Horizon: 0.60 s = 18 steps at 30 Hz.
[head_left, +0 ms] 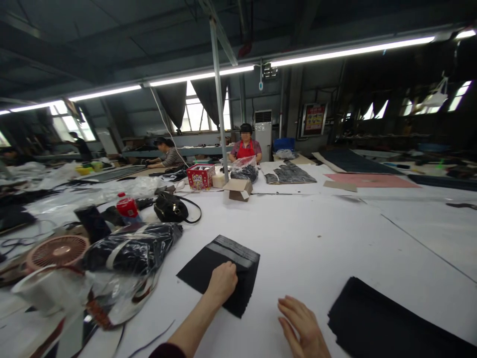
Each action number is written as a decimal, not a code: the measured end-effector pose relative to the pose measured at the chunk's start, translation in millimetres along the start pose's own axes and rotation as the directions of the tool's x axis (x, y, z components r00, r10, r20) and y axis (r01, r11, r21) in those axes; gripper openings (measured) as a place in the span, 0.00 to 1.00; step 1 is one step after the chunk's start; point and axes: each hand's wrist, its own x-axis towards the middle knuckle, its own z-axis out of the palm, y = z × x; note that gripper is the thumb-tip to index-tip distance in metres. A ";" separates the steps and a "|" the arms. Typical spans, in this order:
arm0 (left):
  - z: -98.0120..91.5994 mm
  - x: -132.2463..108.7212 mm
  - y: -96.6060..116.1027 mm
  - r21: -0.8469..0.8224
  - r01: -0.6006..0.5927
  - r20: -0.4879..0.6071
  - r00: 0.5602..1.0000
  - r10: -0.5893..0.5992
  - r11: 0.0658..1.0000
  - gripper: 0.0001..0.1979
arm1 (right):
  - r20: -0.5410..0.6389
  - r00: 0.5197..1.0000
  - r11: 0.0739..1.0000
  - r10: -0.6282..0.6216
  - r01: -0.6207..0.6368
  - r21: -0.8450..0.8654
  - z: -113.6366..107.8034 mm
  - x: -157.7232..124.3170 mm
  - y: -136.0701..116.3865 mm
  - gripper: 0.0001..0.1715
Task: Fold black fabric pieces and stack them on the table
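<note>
The left hand is clenched into a fist and rests on a black cloth piece lying flat on the white table. The cloth spreads out beneath and beyond the knuckles; I cannot tell whether the fingers pinch a layer. The right hand lies released, fingers straight and loose, on bare table just right of that cloth. A larger dark cloth pile sits just beside its far side. Left of the fist lie a plastic bag of dark fabric and a pink fan. Far ahead, a person in a red apron sits.
</note>
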 end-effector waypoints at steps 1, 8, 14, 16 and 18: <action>0.2 0.9 -5.0 -0.042 -0.001 -0.013 1.000 0.001 0.999 0.10 | 0.040 0.999 1.000 -0.011 0.009 0.028 9.8 14.8 -10.7 0.16; 2.5 5.9 -33.2 -0.447 0.011 -0.053 0.998 -0.039 0.894 0.05 | 0.287 0.957 0.999 0.039 -0.033 -0.025 59.5 87.6 -47.3 0.18; -17.2 12.1 -62.4 -0.844 0.122 -0.036 0.959 -0.282 0.522 0.10 | 0.278 0.955 0.992 0.101 -0.076 -0.101 76.0 87.4 -43.6 0.14; -41.5 5.5 -83.8 -0.927 0.122 -0.035 0.914 -0.404 0.355 0.11 | 0.280 0.954 0.991 0.110 -0.086 -0.099 75.7 88.8 -43.9 0.14; -74.8 -7.6 -108.3 -0.971 0.089 -0.039 0.858 -0.512 0.223 0.09 | 0.289 0.948 0.990 0.132 -0.115 -0.078 74.8 91.9 -45.4 0.14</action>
